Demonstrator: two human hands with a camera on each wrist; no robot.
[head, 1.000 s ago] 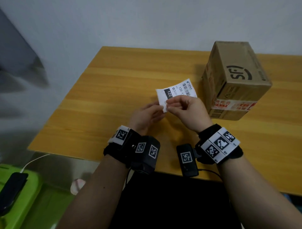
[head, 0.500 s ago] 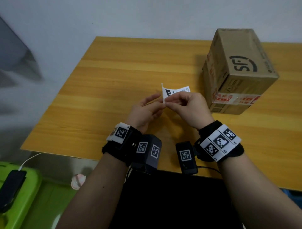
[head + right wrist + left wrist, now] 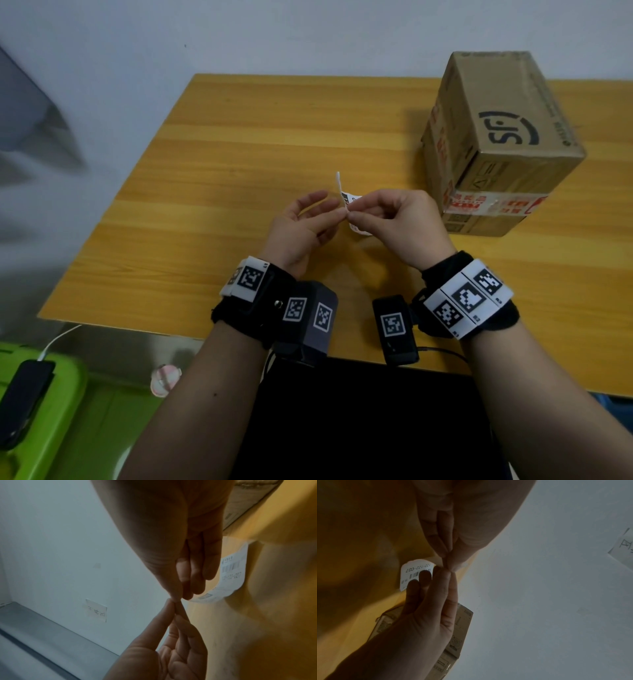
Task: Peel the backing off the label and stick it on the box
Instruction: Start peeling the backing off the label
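The white label (image 3: 352,199) with a barcode is held just above the wooden table (image 3: 239,164), near its middle. My left hand (image 3: 337,215) pinches one corner between thumb and fingertips. My right hand (image 3: 356,216) pinches the same corner from the other side, fingertips meeting the left's. A thin white edge stands up above the pinch, and the printed part curls down under the right hand. The left wrist view shows the label (image 3: 414,572) behind the right fingers. In the right wrist view the label (image 3: 231,572) hangs curved. The brown cardboard box (image 3: 496,137) stands to the right, untouched.
A green bin (image 3: 51,411) with a black phone (image 3: 24,394) on a white cable sits on the floor at lower left. A paper note (image 3: 97,610) is taped to the grey wall. The table's near edge runs just behind my wrists.
The label turned from lying flat and face-up between the hands to edge-on and curled, with one white edge lifted. Both hands kept their pinch and stayed in place.
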